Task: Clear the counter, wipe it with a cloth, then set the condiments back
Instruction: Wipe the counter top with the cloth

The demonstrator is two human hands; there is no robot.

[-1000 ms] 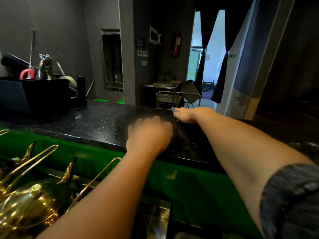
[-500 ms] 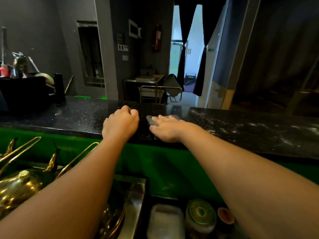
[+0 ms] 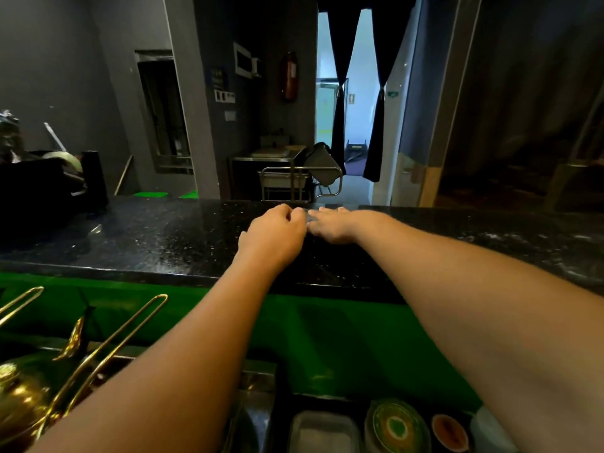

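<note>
The black speckled counter [image 3: 170, 237] runs across the view above a green front panel. My right hand [image 3: 336, 223] lies flat, palm down, near the counter's far edge, pressing on a grey cloth [image 3: 307, 217]. Only a sliver of cloth shows beside the fingers. My left hand [image 3: 273, 238] is curled into a loose fist just left of it, with its knuckles touching the cloth's edge. Whether it pinches the cloth is unclear. Condiments stand below the counter at the bottom: a jar with a green lid [image 3: 397, 426] and a small bowl of red-brown sauce [image 3: 449, 431].
A dark box with utensils [image 3: 49, 184] sits on the counter's left end. Gold teapots with long handles [image 3: 39, 380] stand at the lower left. A metal tray [image 3: 323, 433] lies beside the jar. White smears mark the counter at the right [image 3: 523, 237].
My right hand slid the cloth back from the near part of the counter to its far edge. My left fist moved forward and now touches the cloth.
</note>
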